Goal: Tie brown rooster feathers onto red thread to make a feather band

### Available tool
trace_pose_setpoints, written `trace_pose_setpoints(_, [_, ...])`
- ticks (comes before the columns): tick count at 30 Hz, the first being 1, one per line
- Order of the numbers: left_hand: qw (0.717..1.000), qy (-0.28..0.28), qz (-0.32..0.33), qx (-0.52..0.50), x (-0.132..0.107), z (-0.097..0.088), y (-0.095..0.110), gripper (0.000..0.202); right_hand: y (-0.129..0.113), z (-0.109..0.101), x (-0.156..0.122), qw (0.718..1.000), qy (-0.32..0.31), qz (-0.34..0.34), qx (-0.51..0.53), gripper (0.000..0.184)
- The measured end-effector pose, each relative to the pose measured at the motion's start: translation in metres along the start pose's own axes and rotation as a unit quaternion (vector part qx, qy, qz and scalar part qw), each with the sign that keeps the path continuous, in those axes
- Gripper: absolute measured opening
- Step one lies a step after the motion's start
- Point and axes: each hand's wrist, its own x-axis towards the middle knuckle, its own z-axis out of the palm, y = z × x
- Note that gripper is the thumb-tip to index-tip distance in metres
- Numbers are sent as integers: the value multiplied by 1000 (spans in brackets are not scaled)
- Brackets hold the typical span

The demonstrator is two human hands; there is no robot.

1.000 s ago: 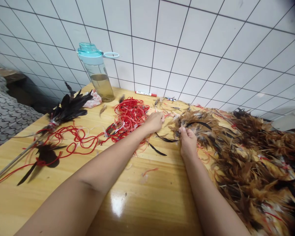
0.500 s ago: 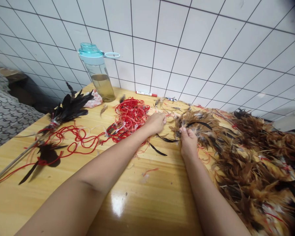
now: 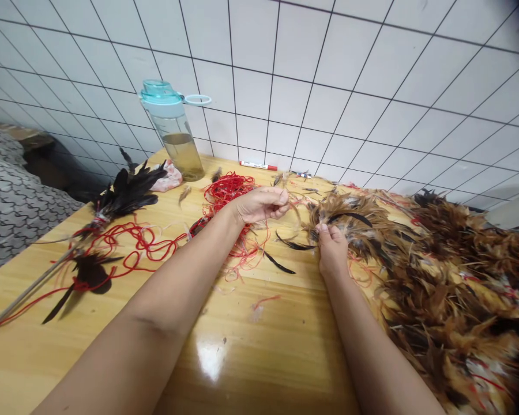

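Note:
My right hand is closed with thumb and fingers pinching the near end of a bundle of brown feathers, which fans out to the right. My left hand is closed in a pinch over the table, left of the bundle. A thin, curved brownish strand shows by its fingertips; whether they hold it I cannot tell. Under and behind this hand lies a tangle of red string, partly covered by the wrist. Two loose black feathers lie on the wood between the hands.
Piles of brown feathers cover the table's right side. At the left lie a stick with black feathers and looping red cord. A water bottle and a red marker stand and lie near the tiled wall.
My left hand has moved slightly left and up, away from the bundle, and shows more of its side. My right hand has stayed on the brown feathers.

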Motion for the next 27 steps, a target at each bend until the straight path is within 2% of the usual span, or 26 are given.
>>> trace_pose_setpoints(2, [1000, -6, -19, -1, 2, 1, -2, 34, 0, 1, -1, 1000, 4, 21, 9, 44])
trace_pose_setpoints(5, [999, 28, -35, 5, 8, 7, -9, 33, 0, 1, -1, 1000, 2, 27, 7, 43])
trace_pose_setpoints(8, [995, 80, -1, 62, 16, 11, -19, 35, -1, 1, -1, 1000, 7, 19, 2, 43])
trace_pose_setpoints(10, [968, 165, 14, 189, 20, 12, -25, 30, -1, 1, -2, 1000, 11, 22, 1, 43])
trace_pose_setpoints(11, [939, 212, 8, 269, 21, 12, -28, 25, -2, 1, -2, 1000, 12, 27, 1, 43])
trace_pose_setpoints(12, [911, 229, 2, 344, 22, 11, -30, 21, -2, 1, -2, 1000, 12, 29, 1, 44])
trace_pose_setpoints(14, [862, 211, -16, 461, 22, 10, -32, 17, -3, 2, -3, 999, 12, 34, 4, 43])
trace_pose_setpoints(18, [811, 120, -68, 568, 20, 12, -34, 18, -5, 2, -4, 999, 6, 37, 7, 43])
trace_pose_setpoints(22, [762, 118, -94, 630, 19, 17, -35, 3, -4, 0, -4, 1000, 3, 26, -14, 41])
trace_pose_setpoints(25, [743, 124, -98, 650, 18, 18, -36, 7, -3, 0, -3, 1000, 0, 23, -19, 42])
trace_pose_setpoints(27, [752, 128, -81, 642, 17, 18, -36, 8, -2, 0, -3, 1000, -2, 16, -15, 42])
